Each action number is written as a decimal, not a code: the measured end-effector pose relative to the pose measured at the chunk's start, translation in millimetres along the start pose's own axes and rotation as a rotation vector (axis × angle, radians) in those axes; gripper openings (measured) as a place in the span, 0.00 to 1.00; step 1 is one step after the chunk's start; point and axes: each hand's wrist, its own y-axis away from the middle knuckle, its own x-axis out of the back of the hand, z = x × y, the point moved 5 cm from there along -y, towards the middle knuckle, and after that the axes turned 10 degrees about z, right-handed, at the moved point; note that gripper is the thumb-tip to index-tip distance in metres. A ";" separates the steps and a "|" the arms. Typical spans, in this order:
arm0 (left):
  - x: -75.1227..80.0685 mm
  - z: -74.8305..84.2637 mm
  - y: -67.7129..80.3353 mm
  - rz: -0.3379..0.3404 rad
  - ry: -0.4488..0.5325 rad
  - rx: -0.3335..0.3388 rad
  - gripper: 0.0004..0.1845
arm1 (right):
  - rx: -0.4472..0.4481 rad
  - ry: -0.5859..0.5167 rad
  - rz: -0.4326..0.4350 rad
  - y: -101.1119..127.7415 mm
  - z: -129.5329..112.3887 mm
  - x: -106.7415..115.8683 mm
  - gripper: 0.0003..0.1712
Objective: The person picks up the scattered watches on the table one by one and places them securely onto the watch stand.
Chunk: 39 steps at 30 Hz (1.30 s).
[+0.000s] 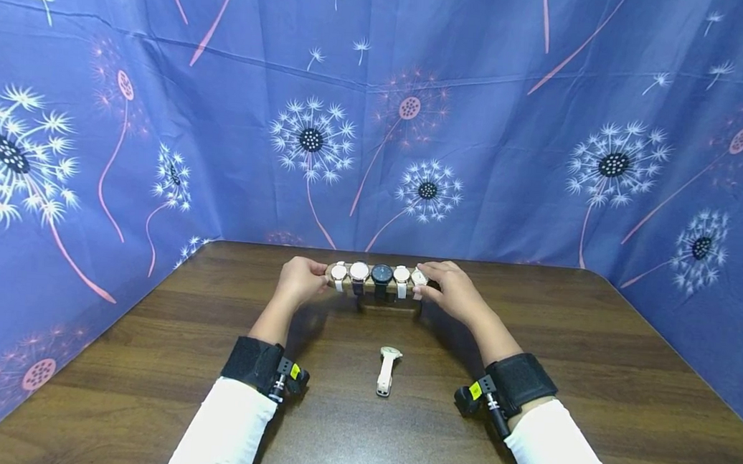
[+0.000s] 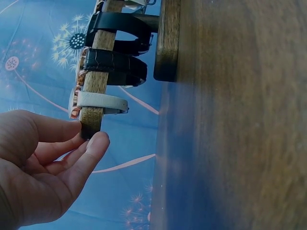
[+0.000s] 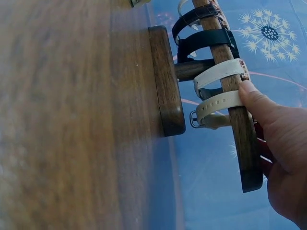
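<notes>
I have both hands on the watch stand (image 1: 380,294), which sits toward the far edge of the tabletop (image 1: 595,363), about midway between its left and right edges. My left hand (image 1: 301,281) is at the left end of the bar (image 2: 97,81): in the left wrist view the fingers (image 2: 91,148) are loosely curled with thumb and fingertip meeting the end grain, a light pinch rather than a full wrap. My right hand (image 1: 451,289) covers the right end, thumb (image 3: 259,103) pressed on the bar beside the last pale strap; I cannot tell how the other fingers lie behind it.

The stand is a dark wooden bar on a short post rising from a block base (image 3: 165,81). Five watches (image 1: 381,274) are buckled around the bar, pale straps outside, a black one in the middle.

I judge the wood stiff and fairly light, but top-heavy on that narrow base. The watches fit loosely and may slide or turn, so I would grip the bare bar ends, level, and keep off the glass faces.

A sixth watch (image 1: 387,371) with a pale strap lies flat nearer the front edge, apart from the stand.
</notes>
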 end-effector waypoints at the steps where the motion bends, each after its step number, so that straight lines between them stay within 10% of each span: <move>1: 0.0 0.1 -0.5 0.000 -0.005 -0.005 0.11 | -0.001 0.006 -0.003 -0.4 0.1 -0.1 0.31; 26: 0.3 -0.4 -0.6 0.005 0.005 -0.007 0.12 | -0.034 0.089 -0.090 -2.4 -5.5 -3.3 0.31; 39: 11.6 2.5 -1.1 -0.016 -0.032 -0.011 0.14 | -0.084 -0.160 -0.035 -5.8 -30.9 40.3 0.25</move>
